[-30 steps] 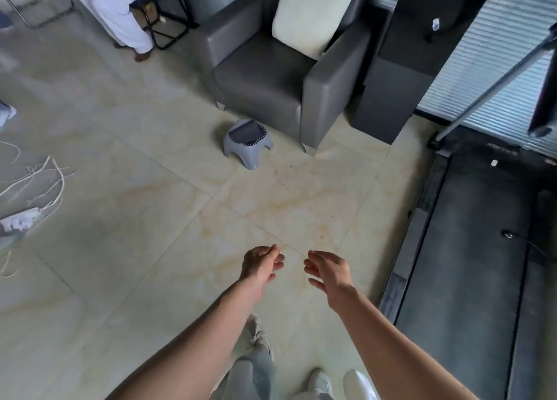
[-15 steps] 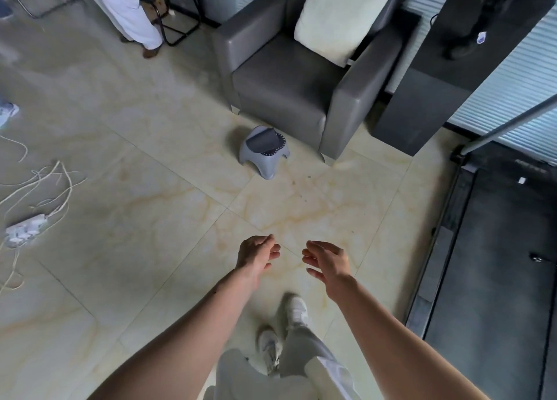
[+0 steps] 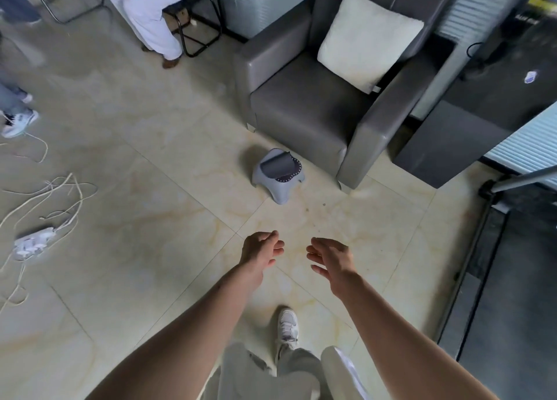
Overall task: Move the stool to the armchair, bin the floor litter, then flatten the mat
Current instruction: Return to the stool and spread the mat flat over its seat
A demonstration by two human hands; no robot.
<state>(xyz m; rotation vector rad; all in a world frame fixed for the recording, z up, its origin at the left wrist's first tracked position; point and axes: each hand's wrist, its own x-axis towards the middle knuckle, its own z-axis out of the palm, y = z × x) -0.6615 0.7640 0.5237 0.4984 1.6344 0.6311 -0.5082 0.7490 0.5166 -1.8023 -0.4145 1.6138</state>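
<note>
Both hands were held out over the tiled floor [image 3: 144,249] and carried nothing: the left hand [image 3: 262,250] had its fingers loosely curled, the right hand [image 3: 331,258] had them spread and relaxed. The grey stool [image 3: 278,175] stood upright on the floor just beside the front of the dark armchair [image 3: 304,113], well ahead of the hands, with a pale cushion [image 3: 369,38] leaning against the armchair's back. A white power strip [image 3: 33,243] with loose cords lay on the floor at the left, and a treadmill [image 3: 512,279] stood along the right edge.
</note>
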